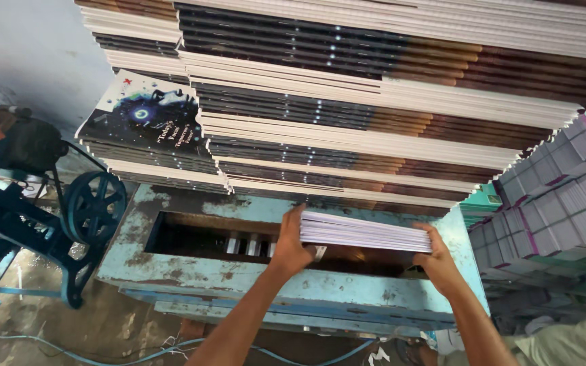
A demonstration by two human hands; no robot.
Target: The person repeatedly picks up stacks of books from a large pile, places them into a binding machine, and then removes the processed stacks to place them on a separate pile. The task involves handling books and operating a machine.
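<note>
- Right now both hands grip one small bundle of booklets [366, 232], held level over the dark slot of a worn blue-green machine [266, 285].
- The left hand [291, 245] clamps the bundle's left end, thumb on top and fingers curled beneath, shut tight on the paper edges.
- The right hand [437, 261] closes on the right end in the same way, fingers wrapped around the corner.
- The bundle sits just below a tall stack of printed books [374, 102] that fills the upper part of the view, white page edges and dark covers alternating.
- A separate pile topped by a dark cover with a space picture [147, 125] stands at the left of that stack.
- A spoked wheel [93, 207] on a dark frame stands left of the machine.
- More bundled booklets [564, 196] are heaped at the right.
</note>
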